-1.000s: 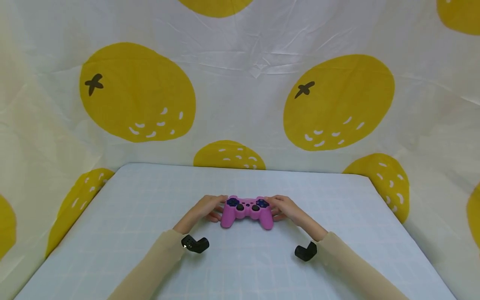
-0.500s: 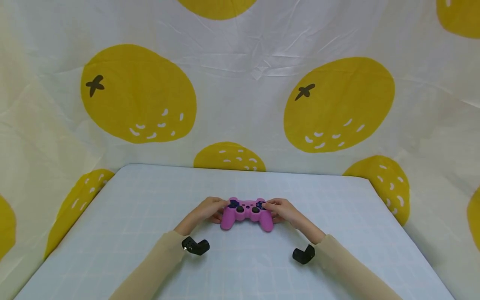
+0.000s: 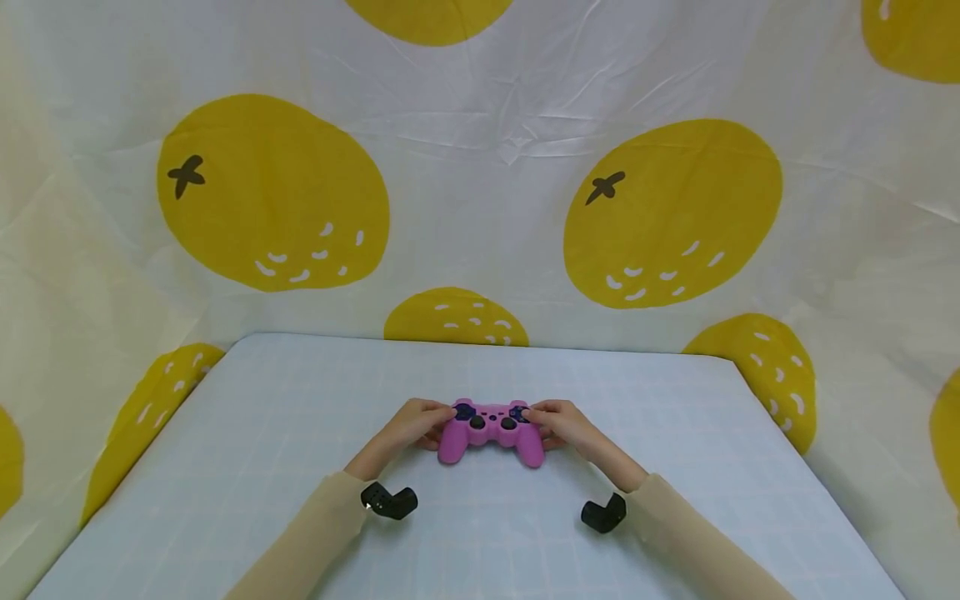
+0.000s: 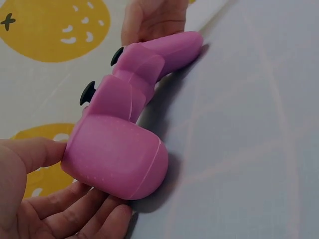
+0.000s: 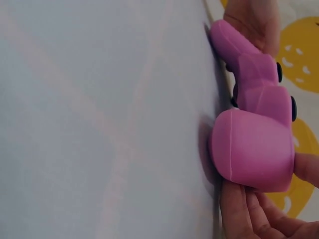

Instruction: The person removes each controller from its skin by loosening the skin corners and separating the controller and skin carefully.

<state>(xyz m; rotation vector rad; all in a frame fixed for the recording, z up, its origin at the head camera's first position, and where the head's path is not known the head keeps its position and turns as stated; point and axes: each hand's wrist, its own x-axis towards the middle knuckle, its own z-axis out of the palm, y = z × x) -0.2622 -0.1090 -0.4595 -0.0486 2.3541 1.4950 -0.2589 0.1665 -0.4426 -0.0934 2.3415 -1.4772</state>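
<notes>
Both hands have closed in a little on the controller since a second ago, thumbs now over its face. Yellow-fruit cloth (image 3: 480,167) hangs behind at 12 o'clock. On the pale blue tabletop (image 3: 225,467) lies the pink controller (image 3: 491,429), near the middle. Left hand (image 3: 411,425) grips its 9 o'clock handle, fingers (image 4: 75,211) curled beneath; right hand (image 3: 566,425) grips the 3 o'clock handle, fingers (image 5: 239,214) likewise curled under.
</notes>
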